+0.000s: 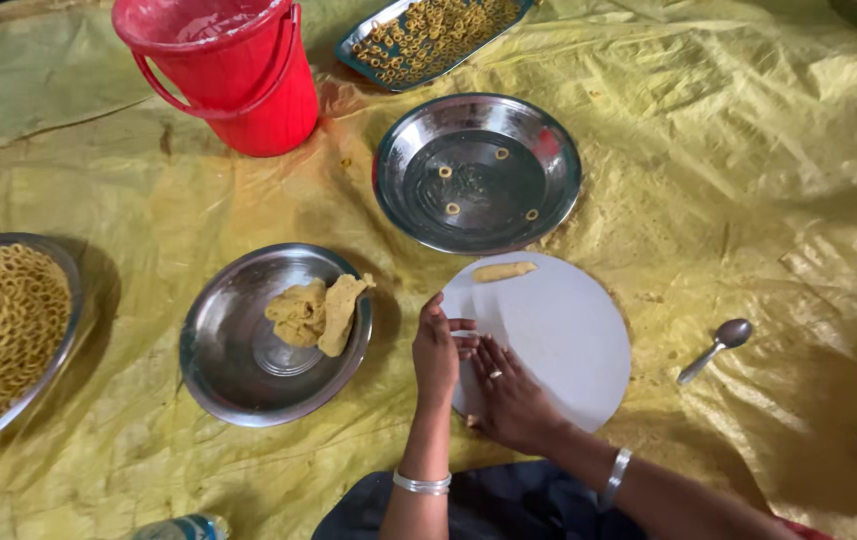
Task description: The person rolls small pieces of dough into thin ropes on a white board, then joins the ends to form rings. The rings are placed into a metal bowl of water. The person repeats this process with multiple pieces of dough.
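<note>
From the head view, the left hand (436, 350) and right hand (508, 395) meet at the round white board (558, 335), at its 8 o'clock edge; the fingers (463, 338) lie flat and close together, pressed over something I cannot tell. A dough roll (504, 271) waits at the board's 12 o'clock; the dough lump (318, 314) sits in the steel bowl (238, 370) at 9, the ring plate (476, 172) beyond, within reach
</note>
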